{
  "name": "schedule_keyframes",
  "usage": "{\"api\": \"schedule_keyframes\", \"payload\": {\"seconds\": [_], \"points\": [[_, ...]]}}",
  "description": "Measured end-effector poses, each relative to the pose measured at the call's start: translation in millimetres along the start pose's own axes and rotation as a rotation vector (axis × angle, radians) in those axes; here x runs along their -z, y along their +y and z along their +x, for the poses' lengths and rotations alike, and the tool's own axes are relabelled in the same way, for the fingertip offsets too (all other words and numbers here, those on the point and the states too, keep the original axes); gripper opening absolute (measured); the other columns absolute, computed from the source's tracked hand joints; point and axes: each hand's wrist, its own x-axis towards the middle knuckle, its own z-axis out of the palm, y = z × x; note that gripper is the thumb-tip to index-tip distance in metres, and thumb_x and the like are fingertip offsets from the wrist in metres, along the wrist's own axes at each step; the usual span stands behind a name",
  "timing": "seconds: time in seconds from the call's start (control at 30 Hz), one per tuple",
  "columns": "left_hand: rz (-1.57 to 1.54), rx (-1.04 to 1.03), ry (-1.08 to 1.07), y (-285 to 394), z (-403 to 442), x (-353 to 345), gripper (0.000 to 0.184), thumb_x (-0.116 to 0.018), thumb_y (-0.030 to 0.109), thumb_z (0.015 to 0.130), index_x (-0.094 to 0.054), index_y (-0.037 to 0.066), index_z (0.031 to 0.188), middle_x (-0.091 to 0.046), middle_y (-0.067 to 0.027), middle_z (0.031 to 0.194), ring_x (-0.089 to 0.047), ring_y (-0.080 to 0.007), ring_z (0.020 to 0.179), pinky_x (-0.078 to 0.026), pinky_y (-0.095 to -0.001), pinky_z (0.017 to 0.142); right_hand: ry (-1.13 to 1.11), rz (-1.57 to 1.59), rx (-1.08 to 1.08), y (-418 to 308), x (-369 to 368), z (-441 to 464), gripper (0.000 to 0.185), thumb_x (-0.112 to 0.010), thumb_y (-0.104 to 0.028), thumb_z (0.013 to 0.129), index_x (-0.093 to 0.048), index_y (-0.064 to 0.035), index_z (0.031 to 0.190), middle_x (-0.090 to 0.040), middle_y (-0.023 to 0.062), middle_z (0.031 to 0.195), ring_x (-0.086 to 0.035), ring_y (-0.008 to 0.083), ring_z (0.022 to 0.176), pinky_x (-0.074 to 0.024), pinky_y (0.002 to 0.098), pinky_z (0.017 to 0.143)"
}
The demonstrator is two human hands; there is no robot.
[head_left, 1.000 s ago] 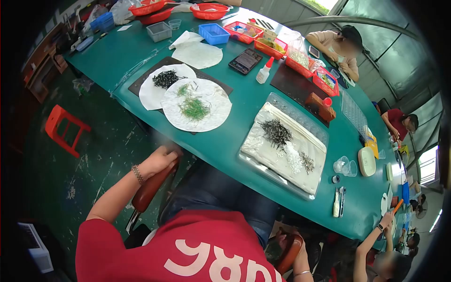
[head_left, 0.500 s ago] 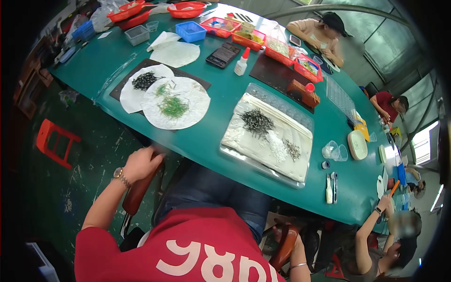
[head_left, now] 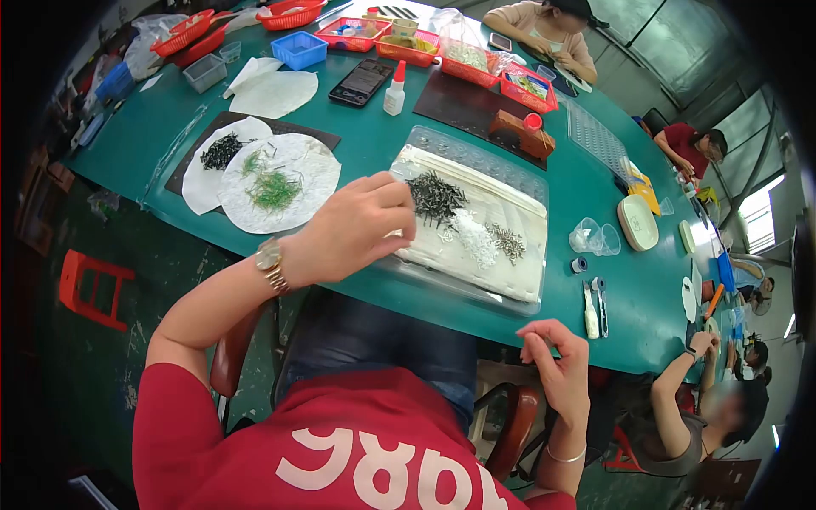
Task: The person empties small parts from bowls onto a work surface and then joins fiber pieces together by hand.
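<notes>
My left hand [head_left: 361, 225], with a watch on the wrist, is above the table's near edge, by the left side of a cloth-covered tray [head_left: 501, 276]. Its fingers are loosely bent and apart, and nothing shows in them. On the tray lie piles of black slivers [head_left: 435, 197], white flakes [head_left: 476, 240] and small brownish bits [head_left: 507, 243]. My right hand [head_left: 557, 361], wearing a bangle, hovers over the right armrest near the table edge. Its thumb and fingers are slightly apart, with nothing visible between them.
Left of the tray, white round sheets [head_left: 319, 174] carry green strands [head_left: 274, 191] and black bits [head_left: 221, 151]. A glue bottle [head_left: 394, 93], phone [head_left: 361, 82], wooden block [head_left: 521, 136] and red baskets [head_left: 408, 53] stand farther back. Tweezers [head_left: 603, 308] and clear cups [head_left: 595, 238] lie right. Co-workers sit around.
My left hand has left the armrest and risen to the tray's left side. My right hand has lifted off the right armrest towards the table edge. The view has shifted slightly.
</notes>
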Motion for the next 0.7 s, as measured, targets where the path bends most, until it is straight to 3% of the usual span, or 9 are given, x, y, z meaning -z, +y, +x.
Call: {"api": "schedule_keyframes", "payload": {"seconds": [0.17,0.3,0.4,0.5,0.7], "points": [[0.108,-0.069,-0.04,-26,34,-26,0.014,-0.078,0.011,0.083,-0.067,0.011,0.091,-0.06,-0.0027,0.103,-0.058,-0.0248,0.105,-0.046,-0.0399,0.091,0.081,-0.179,0.337,-8,-22,59,0.01,-0.069,-0.001,0.094,-0.072,-0.0022,0.104,-0.069,0.0082,0.08,-0.065,0.0175,0.07,-0.0505,0.0294,0.067],[0.096,-0.058,-0.056,-20,35,-28,0.013,-0.077,0.013,0.083,-0.067,0.012,0.091,-0.059,-0.002,0.102,-0.058,-0.0236,0.106,-0.045,-0.0389,0.089,0.114,-0.184,0.412,-3,-32,86,0.014,-0.076,-0.001,0.086,-0.073,-0.0069,0.099,-0.066,0.0065,0.083,-0.062,0.022,0.074,-0.0489,0.0334,0.068],[0.14,-0.042,-0.039,-28,34,-28,0.013,-0.078,0.014,0.083,-0.067,0.012,0.091,-0.058,-0.0017,0.102,-0.058,-0.0233,0.105,-0.045,-0.0386,0.089,0.161,-0.378,0.64,-4,-45,103,0.017,-0.081,-0.005,0.082,-0.074,-0.0102,0.096,-0.066,0.0039,0.089,-0.061,0.0241,0.083,-0.0484,0.037,0.076],[0.145,-0.041,-0.035,-39,37,-28,0.014,-0.078,0.015,0.083,-0.067,0.012,0.091,-0.058,-0.0015,0.103,-0.058,-0.0231,0.105,-0.045,-0.0385,0.09,0.087,-0.438,0.736,-8,-60,119,0.017,-0.083,-0.009,0.08,-0.074,-0.0124,0.094,-0.066,0.0022,0.095,-0.061,0.0255,0.091,-0.0468,0.0398,0.083],[0.195,-0.229,-0.108,-44,45,-27,0.008,-0.072,0.015,0.083,-0.067,0.012,0.089,-0.059,-0.0002,0.103,-0.058,-0.0206,0.107,-0.046,-0.0361,0.096,0.025,-0.636,0.858,-12,-74,139,0.012,-0.074,-0.01,0.08,-0.068,-0.0122,0.09,-0.064,0.0017,0.098,-0.061,0.0212,0.093,-0.0457,0.0377,0.085]]}}
